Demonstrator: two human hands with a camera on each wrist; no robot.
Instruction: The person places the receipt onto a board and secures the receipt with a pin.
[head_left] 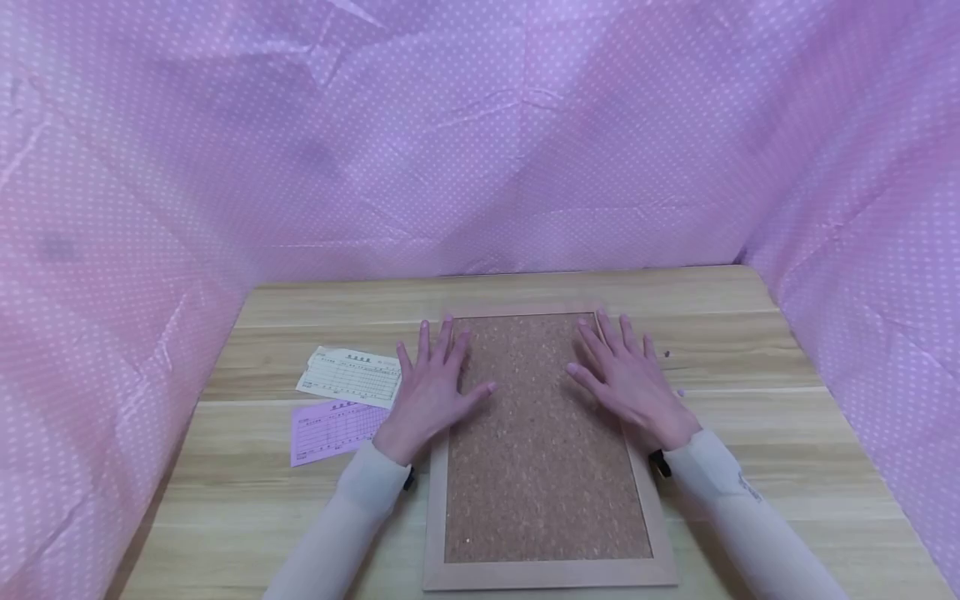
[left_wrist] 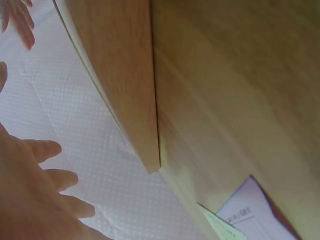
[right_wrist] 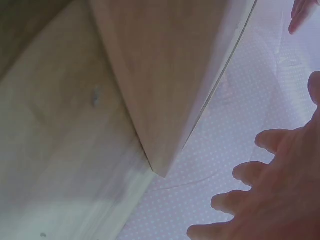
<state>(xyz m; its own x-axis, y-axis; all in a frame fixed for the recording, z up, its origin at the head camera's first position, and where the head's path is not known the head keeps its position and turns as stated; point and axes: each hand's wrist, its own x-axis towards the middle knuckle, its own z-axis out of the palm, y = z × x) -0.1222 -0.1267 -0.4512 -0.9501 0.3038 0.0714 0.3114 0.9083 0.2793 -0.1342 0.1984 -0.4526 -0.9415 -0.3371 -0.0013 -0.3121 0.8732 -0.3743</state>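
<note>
A cork board (head_left: pixel 546 467) in a light wooden frame (head_left: pixel 551 573) lies on the wooden table. Over its upper left edge the left hand (head_left: pixel 433 392) is spread, fingers straight, thumb over the cork. The right hand (head_left: pixel 630 379) is spread likewise over the upper right edge. Neither holds anything; whether they touch the board cannot be told. In the left wrist view the left hand (left_wrist: pixel 35 195) is beside the frame's side (left_wrist: pixel 117 65). The right wrist view has the right hand (right_wrist: pixel 280 190) beside the frame's other side (right_wrist: pixel 160 75).
A white printed slip (head_left: pixel 348 375) overlaps a purple printed slip (head_left: pixel 333 429) left of the board, near the left hand. Two small dark bits, one of them (head_left: pixel 667 354) higher up, lie right of the right hand. Pink dotted cloth (head_left: pixel 495 133) surrounds the table (head_left: pixel 247 517).
</note>
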